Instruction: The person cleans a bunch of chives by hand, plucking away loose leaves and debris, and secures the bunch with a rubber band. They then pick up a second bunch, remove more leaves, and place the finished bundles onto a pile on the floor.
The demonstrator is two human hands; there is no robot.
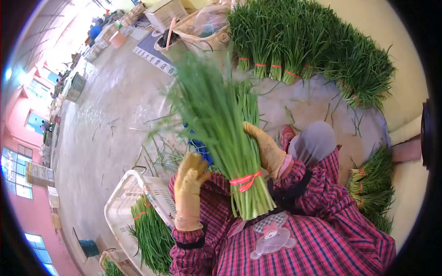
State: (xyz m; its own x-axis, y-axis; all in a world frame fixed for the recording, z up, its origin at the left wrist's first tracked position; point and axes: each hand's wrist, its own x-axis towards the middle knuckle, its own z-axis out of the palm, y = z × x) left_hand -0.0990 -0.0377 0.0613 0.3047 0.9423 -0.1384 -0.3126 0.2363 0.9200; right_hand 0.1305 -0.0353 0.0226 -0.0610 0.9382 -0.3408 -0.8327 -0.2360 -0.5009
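Note:
A large bunch of garlic chives (pixel 221 133) is held up in front of my chest, its pale cut stems pointing down toward me and its leaf tips blurred. A red tie (pixel 246 181) wraps the stems near their lower end. My right hand (pixel 268 148), in a yellowish glove, grips the bunch from its right side; its fingertips are partly behind the stems. To the left of the bunch, my left hand (pixel 189 188), gloved too, is raised with fingers apart and nothing in it. Behind the bunch, a blue item (pixel 199 146) is mostly hidden.
Tied chive bundles (pixel 285 41) stand along the wall at upper right, with more bundles (pixel 368 186) at lower right. A white plastic basket (pixel 122 188) at my left holds tied chives (pixel 154 234). Loose leaves litter the floor (pixel 110 133). Lined bins (pixel 202 39) stand ahead.

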